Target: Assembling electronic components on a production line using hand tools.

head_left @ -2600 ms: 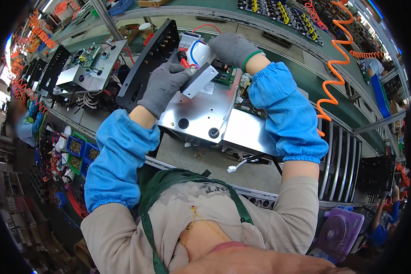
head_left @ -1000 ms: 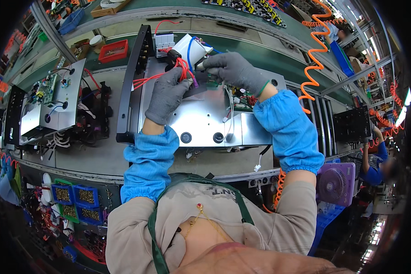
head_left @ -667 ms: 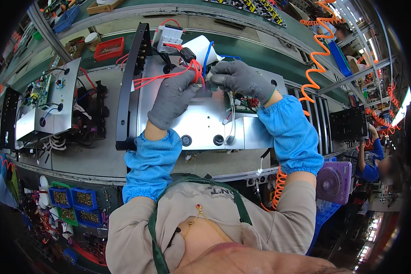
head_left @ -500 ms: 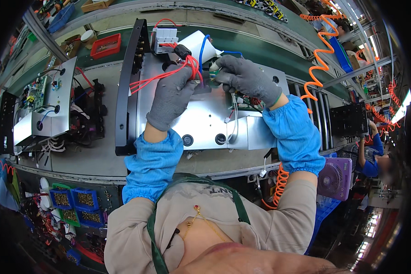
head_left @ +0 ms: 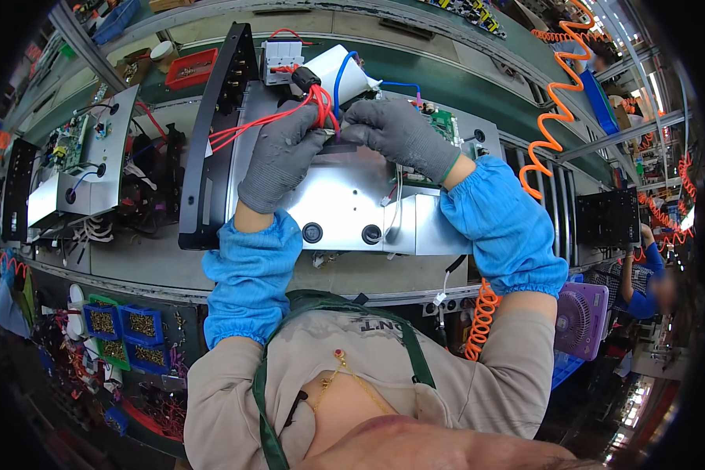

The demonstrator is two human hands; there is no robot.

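Note:
A metal chassis (head_left: 337, 211) with a black front panel (head_left: 215, 141) lies on the bench before me. My left hand (head_left: 283, 157), in a grey glove, is closed around the lower part of a bundle of red wires (head_left: 251, 128). The wires run through a black ring (head_left: 305, 77) beside a white breaker block (head_left: 282, 59). My right hand (head_left: 403, 135), also gloved, pinches close to the left fingertips; what it grips is hidden. A blue wire (head_left: 343, 72) arches down between the hands past a white cylinder (head_left: 357, 81). Behind my right hand shows a green circuit board (head_left: 444, 122).
Another chassis (head_left: 86, 168) stands to the left. A red bin (head_left: 192, 69) is at the back left. Blue bins of screws (head_left: 142, 324) sit low on the left. An orange coiled hose (head_left: 547, 129) hangs at the right, above a purple fan (head_left: 580, 317). A co-worker (head_left: 638, 286) is at far right.
My right hand has moved left and down, its fingertips now meeting the left hand beside the red wires. My left hand has shifted slightly left and lower. The whole view has shifted a little.

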